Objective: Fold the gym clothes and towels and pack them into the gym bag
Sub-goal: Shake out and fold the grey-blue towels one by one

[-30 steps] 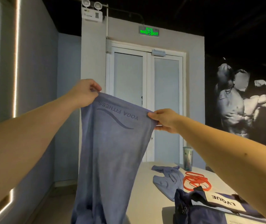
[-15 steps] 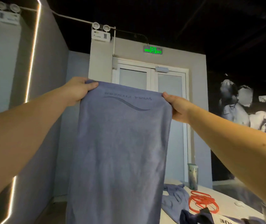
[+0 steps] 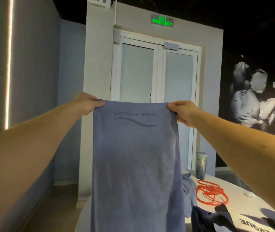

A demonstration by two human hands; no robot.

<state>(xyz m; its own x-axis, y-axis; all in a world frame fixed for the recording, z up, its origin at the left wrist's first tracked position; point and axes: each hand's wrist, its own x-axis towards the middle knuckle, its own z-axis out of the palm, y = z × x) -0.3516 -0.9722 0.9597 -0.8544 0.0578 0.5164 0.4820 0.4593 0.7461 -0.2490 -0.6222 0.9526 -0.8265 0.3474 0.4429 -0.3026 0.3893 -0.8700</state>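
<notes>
Overhead, blue towel (image 3: 135,164): hung full length, left hand (image 3: 86,104) and right hand (image 3: 182,112) each pinching a top corner. Behind it, on the desk (image 3: 243,205): dark gym bag (image 3: 205,220), blue garment (image 3: 189,195), orange bands (image 3: 211,192), tumbler (image 3: 200,165).

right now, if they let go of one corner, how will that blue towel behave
Likely floppy: the blue towel hangs limp from the left hand and right hand. Probably light for its size, since pinches at two corners carry it. One freed corner would probably swing down.
</notes>
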